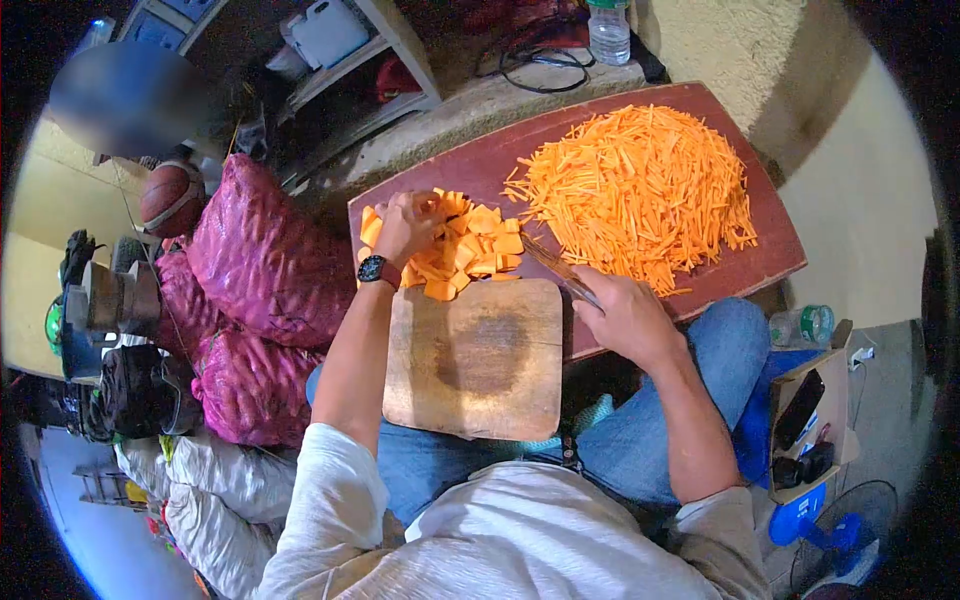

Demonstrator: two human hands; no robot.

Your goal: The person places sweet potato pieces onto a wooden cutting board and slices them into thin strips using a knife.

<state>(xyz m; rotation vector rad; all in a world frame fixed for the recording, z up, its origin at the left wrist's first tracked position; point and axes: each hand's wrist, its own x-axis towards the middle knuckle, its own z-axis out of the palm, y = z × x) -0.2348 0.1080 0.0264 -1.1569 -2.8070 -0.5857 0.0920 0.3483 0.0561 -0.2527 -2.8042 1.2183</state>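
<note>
Left hand (405,225): I've got it clamped over the carrot slices (470,250), stacked at the board's (475,360) far edge.
Right hand (625,315): wrapped round the knife (560,268), blade beside the slices.
Carrot sticks (640,190): heaped on the red tray's (775,255) far-right side.

Bright even light, fisheye-warped dark corners

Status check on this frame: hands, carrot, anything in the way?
Left hand on the pile of carrot slabs. Right hand grips the knife, blade toward the slabs. Cutting board bare; julienned carrot heap sits apart on the red board.
</note>
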